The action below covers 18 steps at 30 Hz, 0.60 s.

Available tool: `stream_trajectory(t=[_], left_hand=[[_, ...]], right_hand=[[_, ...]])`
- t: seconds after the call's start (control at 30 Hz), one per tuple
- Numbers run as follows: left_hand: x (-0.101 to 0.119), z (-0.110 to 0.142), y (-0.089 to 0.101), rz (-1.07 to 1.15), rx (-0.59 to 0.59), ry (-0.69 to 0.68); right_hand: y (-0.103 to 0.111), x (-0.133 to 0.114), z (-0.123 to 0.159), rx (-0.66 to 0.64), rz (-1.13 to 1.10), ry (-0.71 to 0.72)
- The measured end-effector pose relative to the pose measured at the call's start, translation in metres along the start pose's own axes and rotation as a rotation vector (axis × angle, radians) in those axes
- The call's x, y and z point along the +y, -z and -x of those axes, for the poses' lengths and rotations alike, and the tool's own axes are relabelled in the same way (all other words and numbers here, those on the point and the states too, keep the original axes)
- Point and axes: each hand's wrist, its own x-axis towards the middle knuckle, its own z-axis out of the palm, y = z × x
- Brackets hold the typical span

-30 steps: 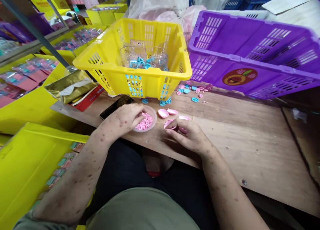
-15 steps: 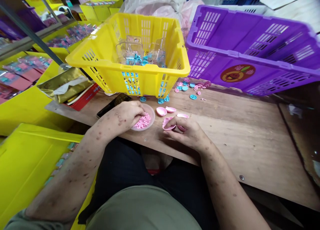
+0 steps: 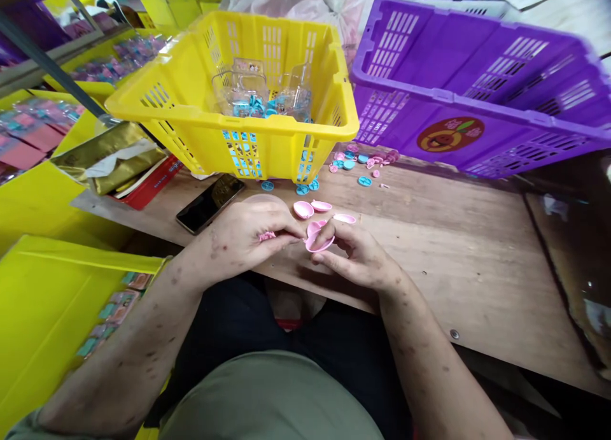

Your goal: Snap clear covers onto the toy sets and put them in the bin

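My left hand (image 3: 252,237) has thumb and forefinger pinched together at the edge of a pink plastic shell (image 3: 319,241); whatever is between those fingertips is too small to make out. That shell, a small rounded hollow piece, is gripped in my right hand (image 3: 360,252), tilted with its hollow side showing. Beneath my left hand, a clear round bowl (image 3: 267,201) is mostly hidden, and some tiny pink pieces (image 3: 267,235) show past the fingers. Just beyond the hands lie more pink shells (image 3: 303,209) on the wooden table.
A yellow crate (image 3: 281,131) holding clear cases and blue parts stands behind the bowl. To its right is a purple crate (image 3: 458,102). Loose blue and pink discs (image 3: 365,181) lie before the crates. A phone (image 3: 210,204) rests at left, near a red box (image 3: 147,185).
My left hand has come out of the bowl and moved right to the pink shell in my right hand. The phone shows more fully. The view has shifted slightly.
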Motion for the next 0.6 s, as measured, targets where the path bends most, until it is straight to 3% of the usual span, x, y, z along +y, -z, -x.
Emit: stream_trajectory(t=[0.27,0.6], left_hand=[[0.0,-0.001,-0.001,-0.159,-0.102,-0.03],[0.004,-0.015,0.006,-0.236,-0.301,-0.105]], right_hand=[[0.001,0.0,0.002,-0.02,0.032,-0.03],[0.0,-0.002,0.001,-0.144,-0.014,-0.031]])
